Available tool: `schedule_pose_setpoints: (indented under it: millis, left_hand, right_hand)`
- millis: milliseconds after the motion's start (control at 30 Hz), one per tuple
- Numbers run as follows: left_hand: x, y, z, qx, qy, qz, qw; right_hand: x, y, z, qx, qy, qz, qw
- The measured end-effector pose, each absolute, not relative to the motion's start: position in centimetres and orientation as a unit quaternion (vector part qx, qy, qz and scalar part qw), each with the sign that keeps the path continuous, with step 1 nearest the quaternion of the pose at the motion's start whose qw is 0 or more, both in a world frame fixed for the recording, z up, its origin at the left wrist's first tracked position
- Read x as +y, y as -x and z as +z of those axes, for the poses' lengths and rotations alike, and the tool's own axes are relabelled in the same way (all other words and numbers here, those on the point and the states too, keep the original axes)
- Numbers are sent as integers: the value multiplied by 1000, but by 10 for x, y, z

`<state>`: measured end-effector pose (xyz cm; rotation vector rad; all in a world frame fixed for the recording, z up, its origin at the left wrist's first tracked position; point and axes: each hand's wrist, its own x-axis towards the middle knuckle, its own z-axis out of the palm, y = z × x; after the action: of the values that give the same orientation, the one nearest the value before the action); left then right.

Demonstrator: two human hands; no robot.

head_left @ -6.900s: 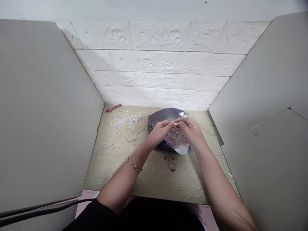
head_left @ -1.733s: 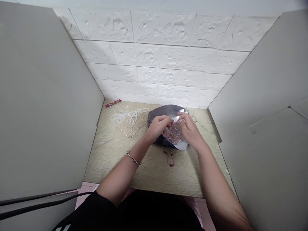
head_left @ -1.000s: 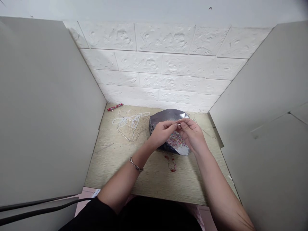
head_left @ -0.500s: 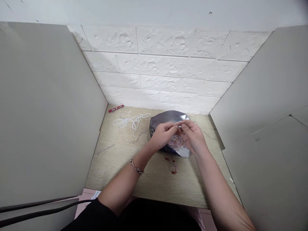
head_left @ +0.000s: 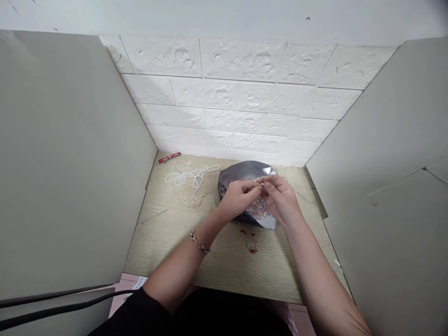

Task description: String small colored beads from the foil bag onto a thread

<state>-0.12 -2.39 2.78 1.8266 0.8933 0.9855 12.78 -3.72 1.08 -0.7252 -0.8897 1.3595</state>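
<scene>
Pinching a tiny pale piece [head_left: 262, 184] above the foil bag [head_left: 245, 171]

Grasping the tiny pale piece between the meeting fingertips of left hand [head_left: 241, 197] and right hand [head_left: 280, 198], with thumb brought to forefinger on each and the remaining fingers loosely curled. Cannot tell its shape, mostly hidden under the fingertips. Covering part of the bag's near-left side with left hand and wrist. Cannot trace the thin strands [head_left: 301, 192] right of the bag, too fine and faint. Holding small beads [head_left: 257, 210], mainly pink and white, inside the bag, partly blocked by both hands. Showing tangled white strands [head_left: 193, 176] left of the bag, a red packet [head_left: 169, 157] farther left and beyond, and a red-and-pink bead string [head_left: 252, 247] just on its near side.
</scene>
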Motion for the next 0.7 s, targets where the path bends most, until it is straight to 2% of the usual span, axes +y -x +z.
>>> schedule_pose_setpoints:
  millis: [700]
  left_hand:
    - [-24,4,30,346,-759,376,404]
  right_hand:
    - [-40,-126,14,-343,326,635,610]
